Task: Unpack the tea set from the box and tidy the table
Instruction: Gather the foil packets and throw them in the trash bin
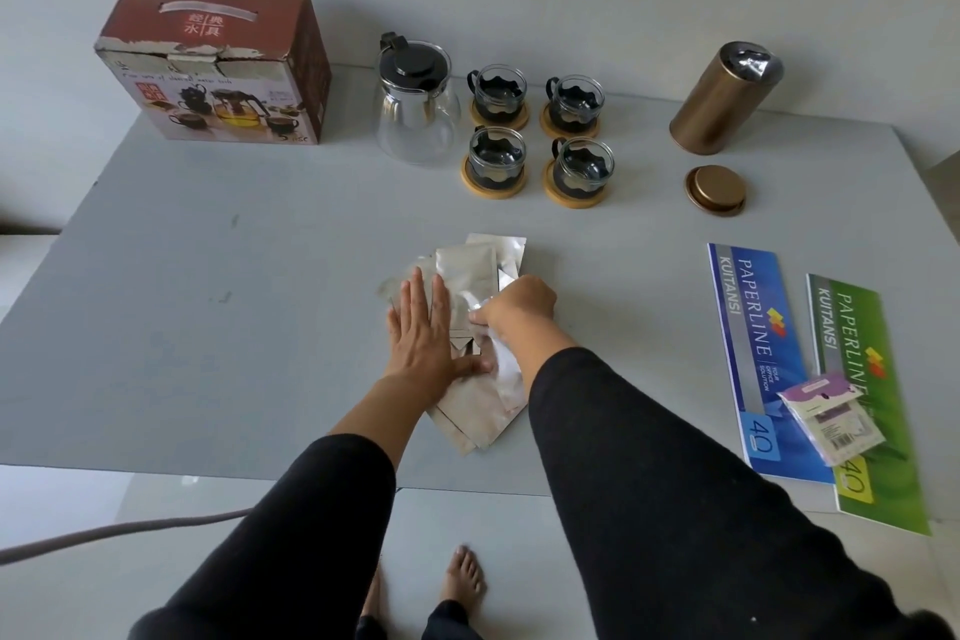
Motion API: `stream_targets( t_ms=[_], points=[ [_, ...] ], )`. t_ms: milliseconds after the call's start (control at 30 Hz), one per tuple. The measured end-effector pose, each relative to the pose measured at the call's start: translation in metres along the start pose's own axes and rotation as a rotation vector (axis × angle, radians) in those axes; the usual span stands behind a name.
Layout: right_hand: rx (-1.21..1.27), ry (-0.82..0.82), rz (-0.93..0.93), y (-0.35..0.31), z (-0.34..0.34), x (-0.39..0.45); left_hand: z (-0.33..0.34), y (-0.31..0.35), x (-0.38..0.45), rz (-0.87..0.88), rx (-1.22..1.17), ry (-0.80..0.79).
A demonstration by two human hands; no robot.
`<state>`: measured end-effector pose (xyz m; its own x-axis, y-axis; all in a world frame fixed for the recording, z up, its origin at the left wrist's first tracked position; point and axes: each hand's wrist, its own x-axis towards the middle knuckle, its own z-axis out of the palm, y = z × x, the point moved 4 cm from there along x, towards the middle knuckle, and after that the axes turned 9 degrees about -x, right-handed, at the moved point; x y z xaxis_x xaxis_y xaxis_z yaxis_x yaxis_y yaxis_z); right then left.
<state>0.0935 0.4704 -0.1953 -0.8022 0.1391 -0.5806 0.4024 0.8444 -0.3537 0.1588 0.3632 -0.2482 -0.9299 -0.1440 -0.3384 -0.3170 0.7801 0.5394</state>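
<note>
Currently: both hands work on a pile of silver foil sachets (470,276) at the middle of the grey table (208,276).

Right hand (519,304) is curled, fingertips pinching the edge of one sachet near the top of the pile. Left hand (423,327) lies flat, fingers spread slightly, palm pressing the left part of the pile; both forearms wear black sleeves. Beyond the pile stand four glass cups (537,135) on round wooden coasters, in a two-by-two group. Just left of the cups stands the glass teapot (415,109) with a black lid. Farther left of the cups stands the red cardboard box (213,62), closed. Right of the cups stands a bronze canister (719,104), its lid (716,189) lying apart in front of it. Right of the pile lie a blue receipt book (753,343) and a green receipt book (878,431), with a small packet (828,413) across both.
</note>
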Motion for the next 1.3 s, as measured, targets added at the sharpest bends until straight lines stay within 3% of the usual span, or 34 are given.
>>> stream_targets(
  t_ms=[300,500,767,867,1300],
  points=[
    [0.019,-0.186,-0.056,0.007,0.001,-0.007,0.002,0.001,0.000,0.083,0.082,-0.032],
    [0.184,-0.171,-0.015,0.015,0.005,-0.004,-0.007,-0.003,-0.007,0.145,-0.108,0.029],
    [0.502,-0.167,0.081,0.020,-0.015,-0.003,-0.034,0.007,-0.009,-0.109,-0.556,0.147],
    [0.574,-0.170,0.084,0.017,-0.025,-0.009,-0.047,0.008,-0.004,-0.174,-0.567,0.131],
    [0.810,-0.014,0.091,0.003,-0.081,-0.041,-0.115,0.059,0.011,0.040,-0.636,0.120]
  ],
)
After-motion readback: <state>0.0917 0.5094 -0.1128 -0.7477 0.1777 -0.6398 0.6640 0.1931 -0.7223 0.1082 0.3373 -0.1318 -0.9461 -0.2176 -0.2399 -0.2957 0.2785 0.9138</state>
